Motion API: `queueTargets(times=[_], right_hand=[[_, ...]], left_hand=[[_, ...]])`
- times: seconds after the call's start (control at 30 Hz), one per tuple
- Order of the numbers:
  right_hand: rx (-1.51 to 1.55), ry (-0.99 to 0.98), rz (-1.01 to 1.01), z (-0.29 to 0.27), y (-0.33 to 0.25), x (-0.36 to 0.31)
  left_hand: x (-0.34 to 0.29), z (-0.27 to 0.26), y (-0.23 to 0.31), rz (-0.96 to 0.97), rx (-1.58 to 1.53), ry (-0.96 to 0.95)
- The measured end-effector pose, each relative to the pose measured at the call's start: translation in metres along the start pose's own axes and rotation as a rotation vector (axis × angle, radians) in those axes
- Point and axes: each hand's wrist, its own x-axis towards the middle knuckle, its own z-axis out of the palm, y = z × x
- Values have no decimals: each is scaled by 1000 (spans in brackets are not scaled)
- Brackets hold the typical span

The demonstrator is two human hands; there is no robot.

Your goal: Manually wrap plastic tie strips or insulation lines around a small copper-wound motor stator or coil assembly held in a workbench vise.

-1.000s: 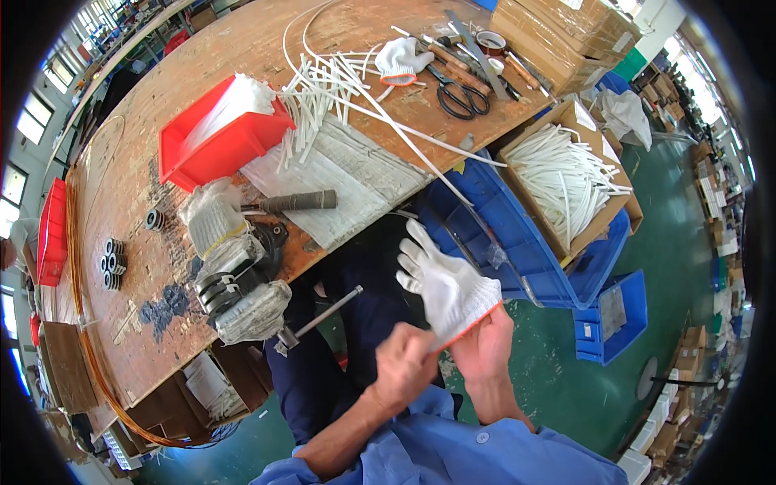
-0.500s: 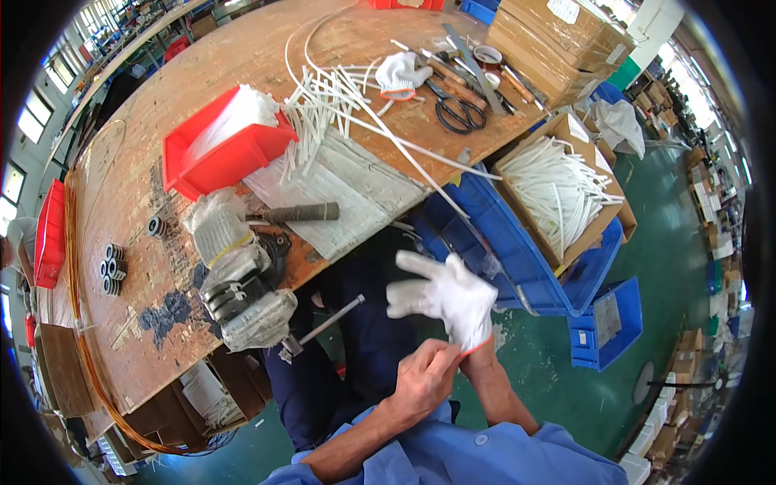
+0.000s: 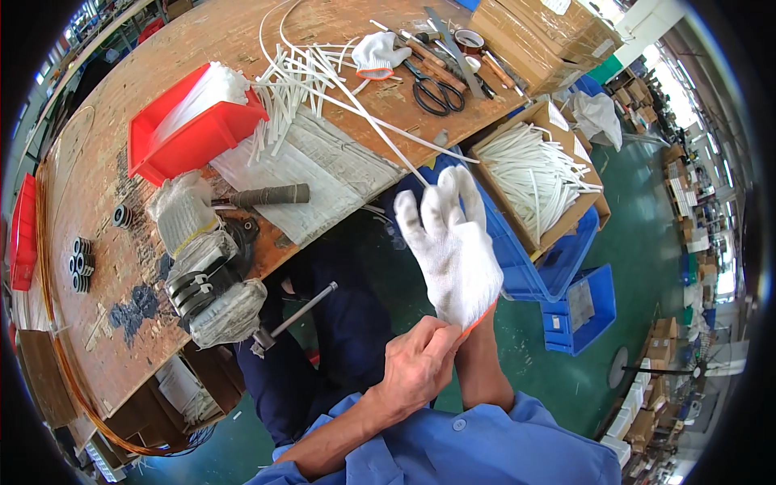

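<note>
My right hand [image 3: 461, 259] wears a white knit work glove [image 3: 465, 279] with an orange cuff edge, its fingers raised and spread, holding nothing. My bare left hand [image 3: 416, 364] is closed on the glove's cuff at the right wrist. A second white glove [image 3: 378, 55] lies on the wooden workbench [image 3: 339, 162] near the far edge. To the left of my hands, a bench vise [image 3: 214, 275] sits at the bench edge, partly wrapped in cloth and plastic, with its metal handle bar [image 3: 305, 309] sticking out. A hammer with a wrapped handle [image 3: 271, 196] lies behind it.
White tubing pieces [image 3: 303, 85] lie beside a red bin [image 3: 194, 125]. Black-handled scissors [image 3: 439, 93] and other tools lie farther back. On the right, a cardboard box of cut white tubes [image 3: 537, 178] rests on a blue crate [image 3: 517, 263]; a smaller blue bin [image 3: 578, 311] stands on the floor.
The gloved right hand has turned more upright, its fingers now pointing away from me. My left hand keeps hold of the cuff. The whole view has shifted slightly.
</note>
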Motion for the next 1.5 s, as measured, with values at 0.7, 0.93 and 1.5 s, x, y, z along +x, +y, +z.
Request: queueTargets(times=[0.7, 0.93, 1.5], right_hand=[[-90, -278, 89, 12, 8, 25], [-640, -313, 40, 6, 9, 23], [-2349, -1078, -597, 28, 8, 20]], left_hand=[[-1, -11, -1, -16, -60, -7], [-5, -15, -5, -50, -59, -41], [-30, -17, -34, -473, -269, -80]])
